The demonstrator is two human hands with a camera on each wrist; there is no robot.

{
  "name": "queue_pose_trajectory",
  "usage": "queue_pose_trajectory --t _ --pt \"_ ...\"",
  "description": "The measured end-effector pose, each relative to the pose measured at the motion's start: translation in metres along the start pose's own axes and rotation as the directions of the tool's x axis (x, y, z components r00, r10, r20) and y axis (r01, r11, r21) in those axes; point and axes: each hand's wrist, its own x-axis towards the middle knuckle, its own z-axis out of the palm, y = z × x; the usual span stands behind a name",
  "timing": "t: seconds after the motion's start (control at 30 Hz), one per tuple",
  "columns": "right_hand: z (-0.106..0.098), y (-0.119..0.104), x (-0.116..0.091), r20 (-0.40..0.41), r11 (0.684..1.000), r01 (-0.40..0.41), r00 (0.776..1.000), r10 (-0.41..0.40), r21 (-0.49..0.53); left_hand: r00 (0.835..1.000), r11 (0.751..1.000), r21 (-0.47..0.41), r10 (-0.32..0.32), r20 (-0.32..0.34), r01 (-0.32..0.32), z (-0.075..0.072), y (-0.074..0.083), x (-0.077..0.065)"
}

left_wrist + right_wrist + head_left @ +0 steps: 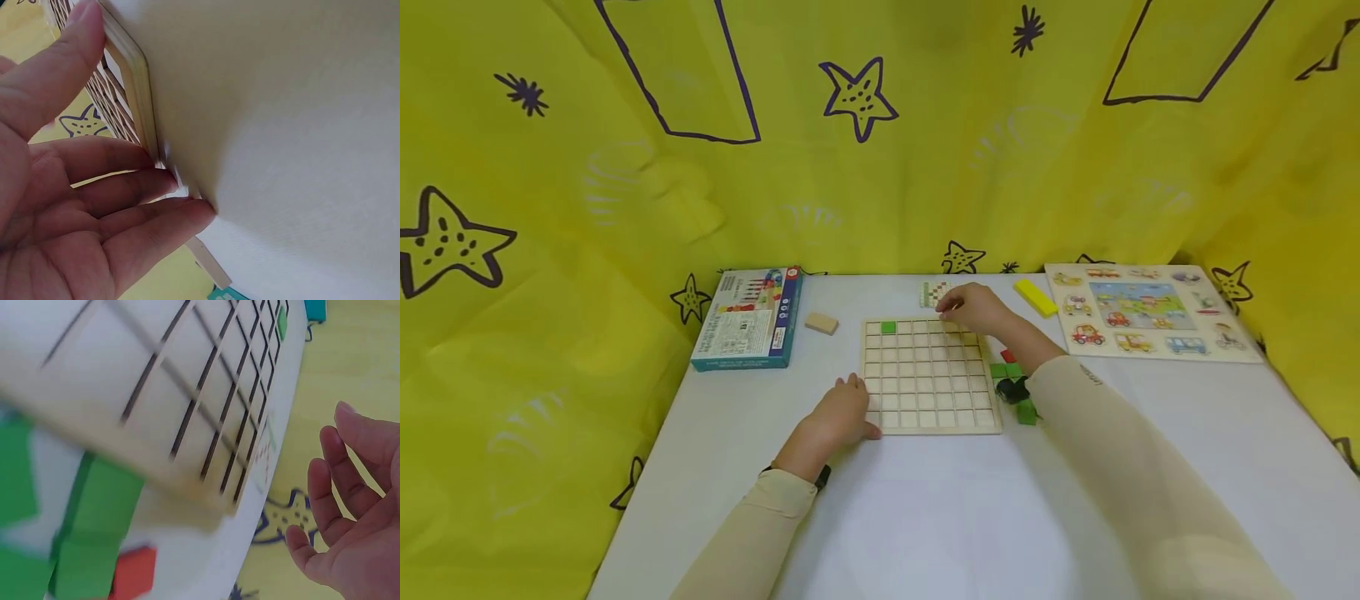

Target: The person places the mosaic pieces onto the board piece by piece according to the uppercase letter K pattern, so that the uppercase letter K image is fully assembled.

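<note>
A wooden grid board (932,433) lies on the table, with one green cube (888,327) in its far row, toward the left. My left hand (841,412) rests at the board's left edge; in the left wrist view its fairly straight fingers (134,225) touch the table and the thumb lies by the board's rim. Over the far edge of the board is my right hand (976,308), beside a small printed card (930,293). In the right wrist view its fingers (322,487) are loosely bent, with nothing showing between them and the thumb.
Several green cubes (1026,412) and a red cube (1008,356) lie right of the board, partly behind the right forearm. A wooden block (822,323) and a boxed set (741,333) are at left. A yellow block (1035,297) and a vehicle picture puzzle (1157,312) lie at right.
</note>
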Motion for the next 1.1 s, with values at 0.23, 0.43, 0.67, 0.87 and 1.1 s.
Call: queue_pose_trajectory --t 0.23,0.43,0.67,0.87,1.1 --pt "-0.022 0.035 -0.033 0.005 0.997 -0.065 0.998 0.065 -0.050 1.000 1.000 0.002 0.004 0.003 -0.004 0.000 -0.001 -0.002" --pt "-0.023 0.058 -0.055 0.064 0.993 -0.113 0.991 0.115 -0.033 1.000 1.000 0.001 0.006 -0.002 -0.006 0.000 0.000 -0.002" --pt "-0.014 0.071 -0.074 0.097 0.998 -0.036 0.994 0.042 -0.060 1.000 1.000 0.005 0.006 -0.003 -0.006 0.003 0.001 -0.001" --pt "-0.004 0.074 -0.076 0.080 0.987 -0.002 0.997 0.015 -0.158 1.000 1.000 -0.007 -0.001 -0.007 0.001 0.004 -0.001 -0.002" --pt "0.000 0.075 -0.077 0.050 0.980 0.032 0.999 -0.022 -0.197 1.000 1.000 -0.006 0.004 -0.006 -0.004 0.004 0.001 -0.002"
